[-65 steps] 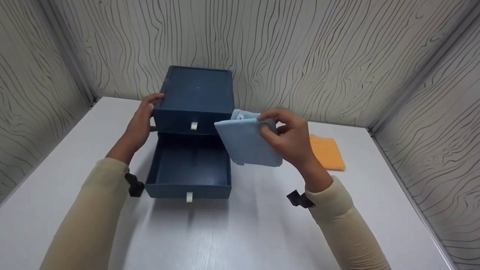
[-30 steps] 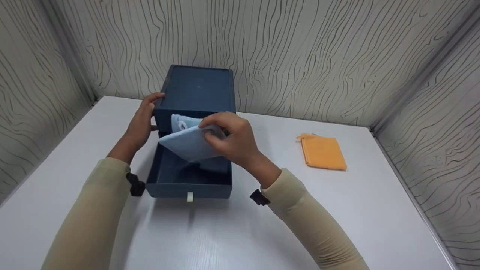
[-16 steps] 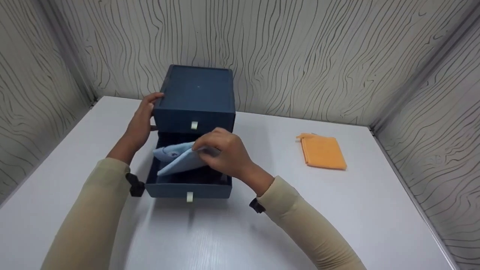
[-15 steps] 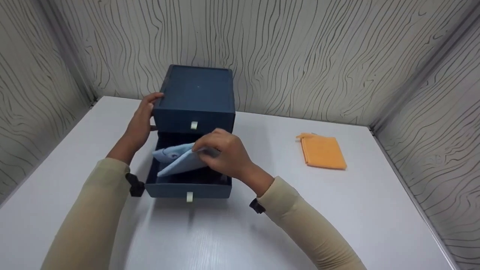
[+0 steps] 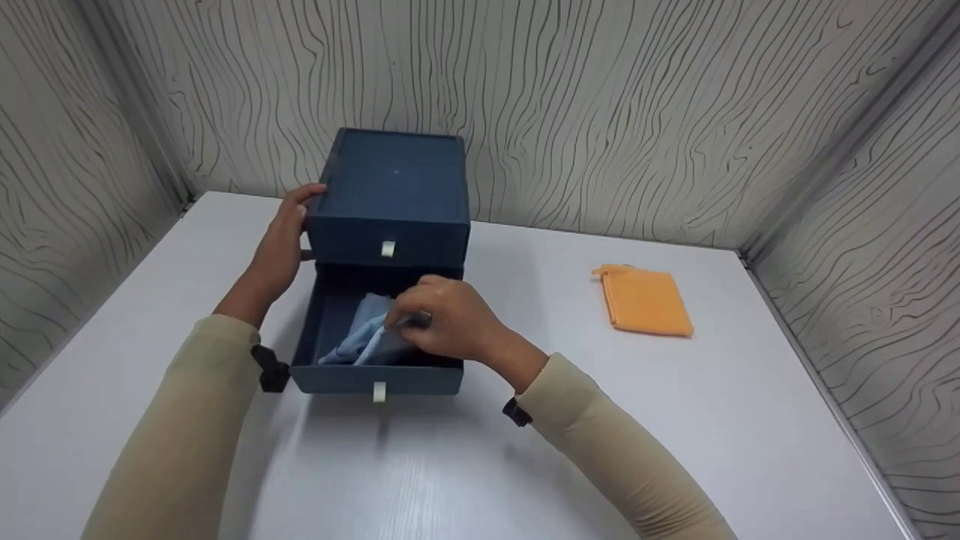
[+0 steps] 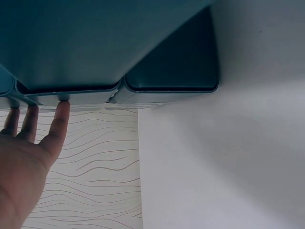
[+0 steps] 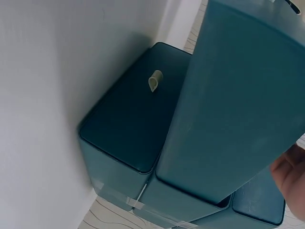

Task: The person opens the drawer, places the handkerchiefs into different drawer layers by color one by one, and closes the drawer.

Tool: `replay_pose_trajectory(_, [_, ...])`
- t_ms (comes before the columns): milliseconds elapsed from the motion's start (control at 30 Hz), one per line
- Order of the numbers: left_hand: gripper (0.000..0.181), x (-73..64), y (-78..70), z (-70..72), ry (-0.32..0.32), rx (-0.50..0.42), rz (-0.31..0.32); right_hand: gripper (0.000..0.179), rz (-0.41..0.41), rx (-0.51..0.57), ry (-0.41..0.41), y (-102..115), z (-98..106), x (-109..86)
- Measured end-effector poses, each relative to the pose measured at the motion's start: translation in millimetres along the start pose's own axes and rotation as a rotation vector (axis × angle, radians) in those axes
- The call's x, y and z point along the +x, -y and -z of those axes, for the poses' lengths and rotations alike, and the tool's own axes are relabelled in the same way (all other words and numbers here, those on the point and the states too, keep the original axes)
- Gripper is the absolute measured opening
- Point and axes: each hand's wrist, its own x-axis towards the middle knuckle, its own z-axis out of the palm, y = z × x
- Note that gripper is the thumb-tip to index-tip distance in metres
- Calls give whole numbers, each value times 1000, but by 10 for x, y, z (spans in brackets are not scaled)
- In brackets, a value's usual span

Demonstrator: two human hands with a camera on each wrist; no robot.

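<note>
A dark blue drawer unit (image 5: 397,176) stands on the white table, one drawer (image 5: 375,380) pulled out below its top drawer. Over that open drawer, my right hand (image 5: 446,315) pinches a folded light blue cloth (image 5: 367,341) by its upper edge. The cloth's lower part lies down in the drawer, sagging toward the front wall. My left hand (image 5: 277,251) rests against the unit's left side near the top. In the left wrist view, fairly straight fingers (image 6: 59,124) touch that side. Only part of my right hand shows in the right wrist view; the cloth is hidden there.
An orange folded cloth (image 5: 646,301) lies on the table (image 5: 570,450) to the right. Another drawer front (image 7: 138,105) with a pale pull tab (image 7: 155,80) sits shut beneath the pulled-out one. A wood-grain patterned wall (image 5: 540,112) stands close behind the unit.
My right hand has carried the light blue cloth left from beside the unit, then lowered it into the open drawer. The left hand has stayed on the unit's side.
</note>
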Motion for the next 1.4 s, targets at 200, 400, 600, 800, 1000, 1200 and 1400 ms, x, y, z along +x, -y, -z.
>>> replay_pose_trajectory(200, [50, 17, 53, 7, -9, 3, -27, 15, -22, 70, 59, -14, -6, 12])
replay_pose_trajectory(400, [49, 21, 61, -9, -16, 24, -42, 19, -74, 181, 84, -54, -32, 6])
replay_pose_trajectory(600, [48, 21, 54, -21, -22, 31, -39, 19, -125, 167, 52, -87, -56, 8])
replay_pose_trajectory(800, [47, 20, 45, -23, -24, 27, -29, 19, -166, 139, 49, -124, -67, 18])
replay_pose_trajectory(1000, [49, 23, 48, -21, -13, 3, -19, 20, -265, 71, 57, -138, -82, 7])
replay_pose_trajectory(1200, [50, 22, 44, -19, -10, -7, -16, 15, -236, -6, 124, -122, -43, -14])
replay_pose_trajectory(1400, [50, 16, 41, -3, -12, 8, -17, 14, -167, 33, 172, -93, 35, -37])
